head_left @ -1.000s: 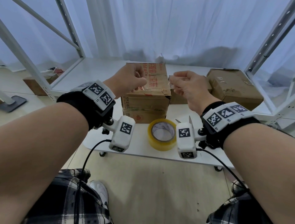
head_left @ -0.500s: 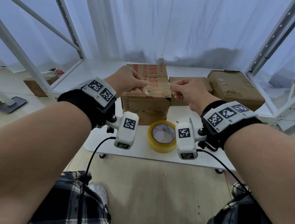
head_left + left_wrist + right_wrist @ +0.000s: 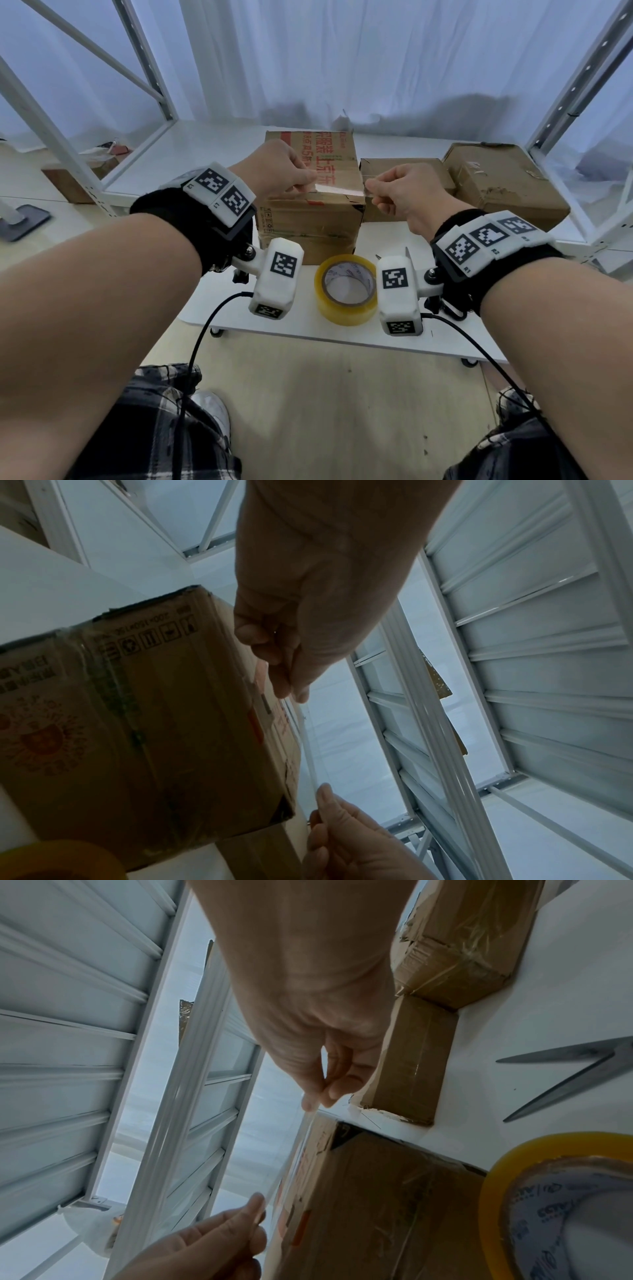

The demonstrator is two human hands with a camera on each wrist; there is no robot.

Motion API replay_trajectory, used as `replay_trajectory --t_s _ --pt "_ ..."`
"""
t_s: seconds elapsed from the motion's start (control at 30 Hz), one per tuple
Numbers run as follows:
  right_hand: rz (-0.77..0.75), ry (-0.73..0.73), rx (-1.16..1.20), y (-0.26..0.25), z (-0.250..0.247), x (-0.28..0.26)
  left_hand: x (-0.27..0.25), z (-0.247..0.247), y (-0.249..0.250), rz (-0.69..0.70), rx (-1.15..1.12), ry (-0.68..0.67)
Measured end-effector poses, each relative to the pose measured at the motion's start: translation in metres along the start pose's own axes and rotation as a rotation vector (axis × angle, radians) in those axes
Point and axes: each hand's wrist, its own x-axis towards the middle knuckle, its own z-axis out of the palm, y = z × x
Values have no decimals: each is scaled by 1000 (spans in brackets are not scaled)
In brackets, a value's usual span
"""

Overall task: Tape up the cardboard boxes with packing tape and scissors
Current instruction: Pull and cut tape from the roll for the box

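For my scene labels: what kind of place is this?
Probably a packing or storage room: brown cardboard boxes on a low white wheeled platform, white perforated metal shelving uprights, and a yellowish roll of clear packing tape.

A white table (image 3: 239, 318) on small castors stood near on a pale wooden floor (image 3: 325, 411); white metal shelving frames (image 3: 144, 65) rose at the left and right, with ribbed shelf undersides (image 3: 548, 642) showing in the wrist views; a sheer white curtain (image 3: 342, 51) hung across the far side; a dark flat base plate (image 3: 24, 221) lay on the floor at far left; plaid trousers (image 3: 154, 428) and a white shoe (image 3: 212, 411) showed at the near edge; black cables (image 3: 202, 335) hung down.
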Motion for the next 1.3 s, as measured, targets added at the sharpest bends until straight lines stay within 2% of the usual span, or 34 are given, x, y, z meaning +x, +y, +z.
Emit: replay_trajectory --t_s 0.27,0.53,0.87,1.3 --pt "27 39 -19 2 3 5 2 7 0 49 192 73" --pt "25 67 -70 6 5 10 6 11 0 38 247 56" --pt "12 54 -27 8 5 10 5 10 -2 41 247 31" --pt "-6 59 -89 13 8 13 4 11 0 23 228 9"
